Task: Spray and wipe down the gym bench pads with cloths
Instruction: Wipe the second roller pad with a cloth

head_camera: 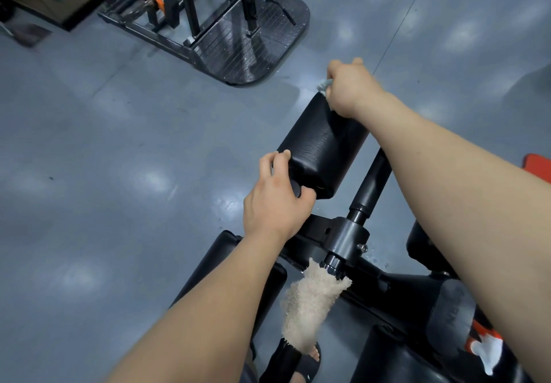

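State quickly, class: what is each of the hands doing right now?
Left hand: closed, gripping the near end of the black roller pad.
Right hand: closed, holding a cloth against the pad's far end.

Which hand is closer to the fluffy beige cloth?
Left. Left hand grips the black roller pad's near end above the fluffy beige cloth; right hand is at its far end.

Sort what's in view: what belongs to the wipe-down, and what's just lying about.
Job:
roller pad, left hand gripping its near end
grey cloth in right hand at its far end
beige cloth draped on the frame

Lying about:
machine behind
orange object at the right edge
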Available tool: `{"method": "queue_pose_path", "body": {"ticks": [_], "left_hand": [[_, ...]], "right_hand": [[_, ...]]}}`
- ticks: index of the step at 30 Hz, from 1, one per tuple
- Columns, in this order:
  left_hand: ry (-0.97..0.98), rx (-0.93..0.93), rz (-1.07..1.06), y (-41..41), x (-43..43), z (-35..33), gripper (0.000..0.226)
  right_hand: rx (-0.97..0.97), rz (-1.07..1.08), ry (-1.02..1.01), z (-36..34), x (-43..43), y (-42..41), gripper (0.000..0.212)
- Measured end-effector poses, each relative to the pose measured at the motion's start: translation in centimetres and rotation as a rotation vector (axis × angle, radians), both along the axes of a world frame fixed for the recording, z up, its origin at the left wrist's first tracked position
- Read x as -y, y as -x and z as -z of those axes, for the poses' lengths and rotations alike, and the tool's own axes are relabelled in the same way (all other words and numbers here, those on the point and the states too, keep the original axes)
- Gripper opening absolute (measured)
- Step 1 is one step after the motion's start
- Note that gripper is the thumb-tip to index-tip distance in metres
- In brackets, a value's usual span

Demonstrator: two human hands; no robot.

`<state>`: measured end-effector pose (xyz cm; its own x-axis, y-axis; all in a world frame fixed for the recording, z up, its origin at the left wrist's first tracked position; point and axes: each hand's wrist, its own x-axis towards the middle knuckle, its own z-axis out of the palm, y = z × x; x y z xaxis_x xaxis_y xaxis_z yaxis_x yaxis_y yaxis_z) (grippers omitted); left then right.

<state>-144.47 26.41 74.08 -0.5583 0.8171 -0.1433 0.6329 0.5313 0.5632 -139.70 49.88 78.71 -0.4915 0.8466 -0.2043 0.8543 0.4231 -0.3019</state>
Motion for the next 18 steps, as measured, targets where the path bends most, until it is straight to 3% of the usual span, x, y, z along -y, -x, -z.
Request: {"method": "queue_pose_path", "body": {"ticks": [9,14,18], "left_hand": [[-0.016,0.013,-0.008,0.0,0.0,-0.1,0.065],[0.001,0.027,-0.040,-0.1,-0.2,0.0,0.079],[0.040,0.018,-0.053,-0.1,-0.3,0.1,0.084]], "right_hand": [[-0.005,0.120,0.113,-0.6,-2.1,-0.9,0.025],[0.043,0.162,0.210,-1.8,-2.2,-3.8,0.047],[-0.068,0.169,0.248,-0.9,-2.1,-5.6,0.037]]}}
